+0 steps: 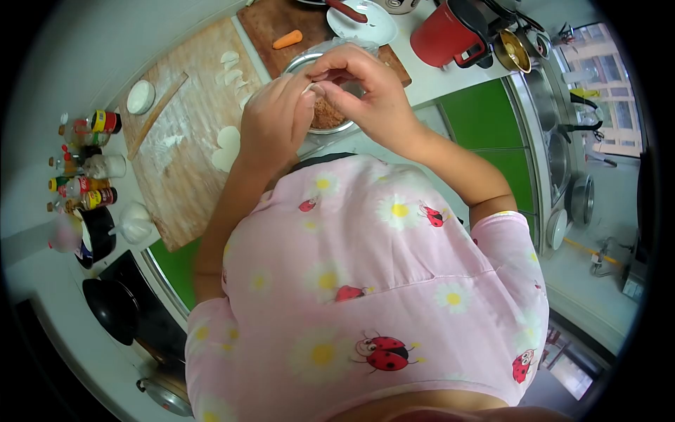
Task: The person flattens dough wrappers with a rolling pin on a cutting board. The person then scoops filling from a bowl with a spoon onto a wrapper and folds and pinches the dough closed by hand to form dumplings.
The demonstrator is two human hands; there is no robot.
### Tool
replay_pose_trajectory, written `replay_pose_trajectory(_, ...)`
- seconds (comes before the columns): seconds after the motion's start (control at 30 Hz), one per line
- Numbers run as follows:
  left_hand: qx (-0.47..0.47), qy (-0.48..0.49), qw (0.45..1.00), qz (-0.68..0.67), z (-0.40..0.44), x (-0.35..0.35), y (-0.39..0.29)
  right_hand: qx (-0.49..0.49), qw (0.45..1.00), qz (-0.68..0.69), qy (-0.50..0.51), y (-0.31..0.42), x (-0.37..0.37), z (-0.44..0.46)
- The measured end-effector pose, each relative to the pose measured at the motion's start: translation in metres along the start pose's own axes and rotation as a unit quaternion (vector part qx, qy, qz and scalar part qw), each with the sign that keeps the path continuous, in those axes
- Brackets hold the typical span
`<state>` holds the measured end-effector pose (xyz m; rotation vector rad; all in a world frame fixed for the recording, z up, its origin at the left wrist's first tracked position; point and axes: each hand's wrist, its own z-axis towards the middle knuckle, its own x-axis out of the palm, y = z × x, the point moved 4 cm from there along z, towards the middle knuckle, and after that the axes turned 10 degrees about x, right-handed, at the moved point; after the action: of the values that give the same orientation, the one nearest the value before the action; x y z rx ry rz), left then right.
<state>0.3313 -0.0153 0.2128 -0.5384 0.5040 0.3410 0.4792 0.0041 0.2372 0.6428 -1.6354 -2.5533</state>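
My left hand point(275, 116) and my right hand point(362, 91) meet above a metal bowl point(336, 129) of brown minced filling point(325, 115). Between their pinched fingertips a small white bit of a dumpling point(316, 88) shows; the fingers cover most of it. Left of my left hand, round dough wrappers point(226, 146) overlap on a floured wooden board point(184, 200). Several folded dumplings point(232, 69) lie in a row near the board's far edge.
A rolling pin point(156, 116) and a white lump of dough point(141, 97) sit on the board. Beyond the bowl are a carrot point(287, 39) on a darker board, a white plate point(373, 27) and a red kettle point(446, 35). Condiment bottles point(84, 165) line the left.
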Motion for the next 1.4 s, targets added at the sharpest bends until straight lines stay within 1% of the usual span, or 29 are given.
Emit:
replay_pose_trajectory(0.07, 0.016, -0.043, 0.999, -0.024, -0.002, 0.0, 0.004, 0.0, 0.999, 0.031, -0.005, 0.005, 0.001, 0.002)
replay_pose_trajectory(0.13, -0.085, -0.116, 0.983, -0.116, -0.005, 0.001, 0.009, 0.047, 0.99, 0.126, -0.031, 0.0, 0.005, 0.0)
replay_pose_trajectory(0.17, -0.136, -0.152, 0.966, -0.16, -0.007, 0.002, 0.011, 0.07, 0.981, 0.174, -0.042, -0.004, 0.008, -0.001)
replay_pose_trajectory(0.2, -0.162, -0.169, 0.955, -0.182, -0.007, 0.0, 0.011, 0.083, 0.974, 0.206, -0.037, -0.01, 0.01, -0.001)
replay_pose_trajectory(0.3, -0.196, -0.201, 0.944, -0.176, -0.004, -0.001, 0.009, 0.233, 0.943, 0.237, 0.013, -0.018, 0.017, -0.001)
replay_pose_trajectory(0.43, -0.194, -0.224, 0.943, -0.153, -0.005, -0.001, 0.011, 0.253, 0.904, 0.344, 0.033, -0.005, 0.026, 0.006)
replay_pose_trajectory(0.53, -0.176, -0.23, 0.947, -0.138, -0.005, 0.0, 0.008, 0.222, 0.899, 0.375, 0.043, 0.001, 0.031, 0.009)
replay_pose_trajectory(0.73, -0.092, -0.22, 0.971, -0.033, -0.009, -0.004, 0.012, 0.198, 0.929, 0.312, 0.028, 0.005, 0.033, 0.011)
replay_pose_trajectory(0.83, -0.087, -0.193, 0.977, -0.025, -0.01, -0.008, 0.01, 0.191, 0.94, 0.28, 0.048, 0.007, 0.033, 0.012)
replay_pose_trajectory(0.93, -0.072, -0.179, 0.981, 0.009, -0.011, -0.008, 0.009, 0.181, 0.945, 0.27, 0.038, 0.005, 0.033, 0.012)
replay_pose_trajectory(1.03, -0.06, -0.174, 0.982, 0.042, -0.012, -0.008, 0.007, 0.148, 0.968, 0.2, 0.014, 0.0, 0.032, 0.011)
replay_pose_trajectory(1.13, -0.047, -0.167, 0.984, 0.035, -0.01, -0.008, 0.006, 0.091, 0.987, 0.134, -0.011, 0.008, 0.027, 0.011)
replay_pose_trajectory(1.23, -0.023, -0.17, 0.985, 0.033, -0.009, -0.005, 0.008, 0.003, 0.996, 0.076, -0.045, 0.01, 0.023, 0.013)
replay_pose_trajectory(1.33, -0.102, -0.137, 0.983, -0.067, -0.008, 0.002, 0.011, 0.022, 0.992, 0.1, -0.07, 0.002, 0.019, 0.014)
replay_pose_trajectory(1.4, -0.172, -0.135, 0.967, -0.131, -0.007, 0.007, 0.012, 0.037, 0.99, 0.115, -0.067, -0.005, 0.016, 0.015)
